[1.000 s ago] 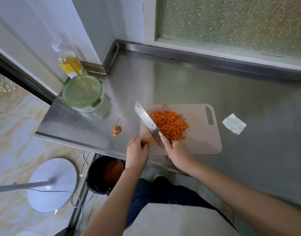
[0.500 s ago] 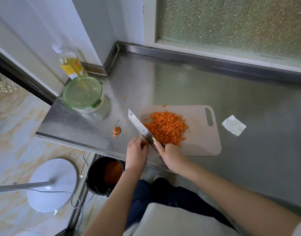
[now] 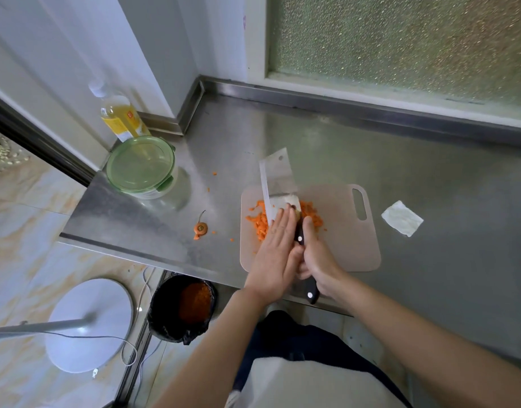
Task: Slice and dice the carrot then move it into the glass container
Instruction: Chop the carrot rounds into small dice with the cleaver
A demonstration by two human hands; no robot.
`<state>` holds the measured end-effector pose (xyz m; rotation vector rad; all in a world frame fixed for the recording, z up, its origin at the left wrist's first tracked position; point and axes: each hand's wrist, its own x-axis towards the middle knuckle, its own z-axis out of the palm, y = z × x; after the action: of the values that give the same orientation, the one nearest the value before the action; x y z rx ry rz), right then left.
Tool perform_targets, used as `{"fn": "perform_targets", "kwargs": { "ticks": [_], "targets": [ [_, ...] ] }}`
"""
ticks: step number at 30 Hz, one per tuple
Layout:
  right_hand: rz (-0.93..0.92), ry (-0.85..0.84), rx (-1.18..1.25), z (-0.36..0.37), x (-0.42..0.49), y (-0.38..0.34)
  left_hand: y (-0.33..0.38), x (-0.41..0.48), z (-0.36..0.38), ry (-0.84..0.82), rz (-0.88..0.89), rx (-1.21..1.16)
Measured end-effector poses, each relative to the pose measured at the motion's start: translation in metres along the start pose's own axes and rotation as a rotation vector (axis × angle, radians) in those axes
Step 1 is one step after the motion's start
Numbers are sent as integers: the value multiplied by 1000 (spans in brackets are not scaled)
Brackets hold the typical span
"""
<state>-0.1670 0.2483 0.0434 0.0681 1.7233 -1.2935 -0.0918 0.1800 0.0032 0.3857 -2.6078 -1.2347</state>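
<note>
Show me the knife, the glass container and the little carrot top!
knife (image 3: 278, 175): head view, flat of the blade.
glass container (image 3: 140, 166): head view, middle of its green lid.
carrot top (image 3: 201, 228): head view, its orange cut end.

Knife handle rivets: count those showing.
2. One rivet near the blade, beside the left hand; the other rivet at the end of the handle, below the right hand. That hand may hide more.

Orange diced carrot (image 3: 260, 223); pale pink board (image 3: 344, 248); green-lidded container (image 3: 141, 167) — black-handled cleaver (image 3: 278, 178).
</note>
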Motion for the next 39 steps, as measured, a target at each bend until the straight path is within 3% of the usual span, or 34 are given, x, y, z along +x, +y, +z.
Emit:
{"fn": "perform_targets", "kwargs": {
  "ticks": [7, 11, 12, 14, 16, 17, 21, 24, 27, 29, 31, 34, 36, 39],
  "targets": [
    [133, -29, 80, -21, -7, -3, -15, 14, 14, -34, -129, 75],
    [144, -17, 86, -28, -9, -1, -18, 22, 11, -30, -451, 190],
    [144, -13, 81, -29, -9, -1, -17, 22, 8, 6, -442, 195],
    [146, -18, 77, -32, -8, -2, -10, 23, 3, 56, -260, 170],
    [147, -35, 79, -34, -9, -3, -9, 26, 4, 12, -121, 174],
    [150, -46, 82, -36, -10, -4, -11, 28, 5, -9, -135, 197],
    [146, -40, 49, -42, -13, -7, -32, 34, 1, -25, -489, 258],
    [-18, 71, -201, -52, -10, -4, -27, 34, -13, 195, -427, 157],
    [-296, 234, -733, -67, -7, 3, -4, 40, -32, 559, -205, 103],
    [-418, 291, -949, -77, -6, 5, 7, 42, -42, 600, -28, 113],
    [-498, 293, -1052, -81, -6, 4, 14, 40, -46, 418, 149, 53],
    [-555, 295, -1101, -82, -12, 1, 12, 32, -42, -92, 343, 68],
    [-590, 270, -1149, -83, -15, 1, 12, 29, -38, -372, 350, 159],
    [-663, 259, -1359, -84, -16, 6, 10, 31, -35, -590, 304, 214]
  ]
}}
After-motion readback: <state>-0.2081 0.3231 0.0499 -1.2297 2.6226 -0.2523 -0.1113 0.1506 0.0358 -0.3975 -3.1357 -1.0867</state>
